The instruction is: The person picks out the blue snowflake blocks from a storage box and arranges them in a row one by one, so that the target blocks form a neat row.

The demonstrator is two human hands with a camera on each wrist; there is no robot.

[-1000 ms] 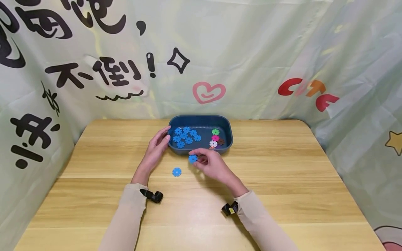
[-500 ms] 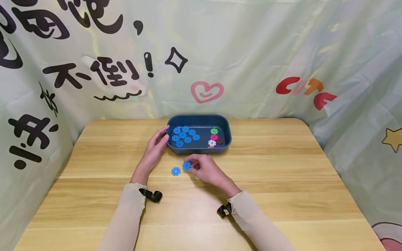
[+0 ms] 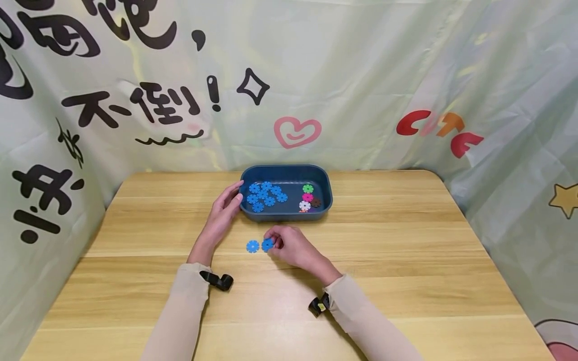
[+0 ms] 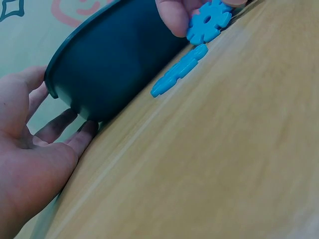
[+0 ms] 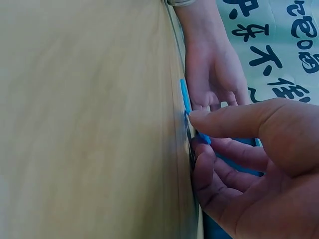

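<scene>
Entries taken from where I stand; clock centred on the held disc, 12 pointing away from the person.

1. Sleeves, two, beige: left (image 3: 178, 311) at 8 o'clock, right (image 3: 370, 321) at 4. A black wrist camera (image 3: 219, 282) at the left cuff, a second camera (image 3: 318, 304) at the right.

2. Right hand (image 3: 295, 246), at 3 o'clock: thumb and fingertips pinch one disc.

3. Held disc (image 3: 266, 245), blue, notched rim, holed centre: low over the table (image 3: 406, 250), tilted. Contact with the wood cannot be told. Probably light, stiff plastic, smooth enough to slip if only a sliver is caught; hard to break. Best taken by the edge, thumb on one face, fingertip on the other; the notches should give some bite.

4. Loose disc (image 3: 253, 246), blue, flat on the table: 9 o'clock, just beside the held one.

5. Left hand (image 3: 220, 213), at 10 o'clock: fingers spread and slightly bent, resting against the tub's near-left end, not wrapped round it.

6. Tub (image 3: 286, 217), dark blue, between 12 and 1. Inside: blue discs (image 3: 269, 201) towards its own 9 o'clock; green (image 3: 308, 188), pink (image 3: 307, 197), brown (image 3: 317, 203) and white (image 3: 304, 205) discs towards 3 and 4.

7. Curtain (image 3: 352, 100), pale, printed, at 12, behind everything.
</scene>
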